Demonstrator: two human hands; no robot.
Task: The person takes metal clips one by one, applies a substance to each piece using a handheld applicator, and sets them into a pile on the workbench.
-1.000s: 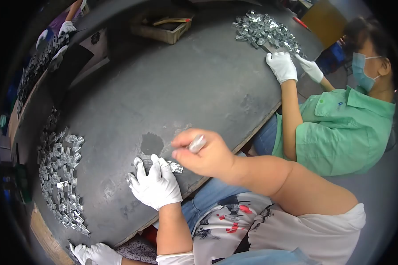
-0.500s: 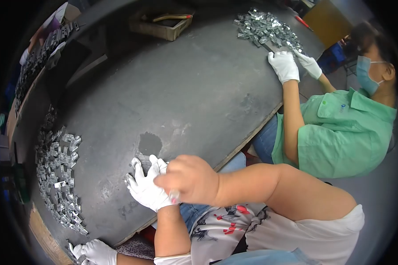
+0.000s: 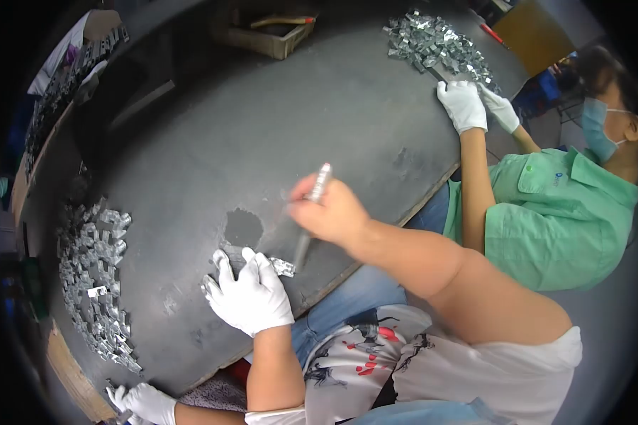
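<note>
My left hand (image 3: 252,296), in a white glove, rests on the table with its fingers bent. A small shiny metal part (image 3: 282,267) sticks out beside its thumb side, held down against the tabletop. Above and to the right, my bare right hand (image 3: 331,211) grips a slim file-like tool (image 3: 320,183). The tool's pale, red-tipped handle points up, and its blurred grey blade slants down close to the metal part. A dark round patch (image 3: 243,227) lies just beyond my left fingertips.
Piles of metal parts lie at the left (image 3: 96,276) and far right (image 3: 439,46). A tray (image 3: 266,41) with a curved-handled tool stands at the back. A co-worker in a green shirt (image 3: 539,212) works at right; another gloved hand (image 3: 145,404) shows lower left.
My right hand has moved up and right, away from over my left glove, exposing the metal part and the tool. My left hand stays nearly in place. The view has shifted slightly.
</note>
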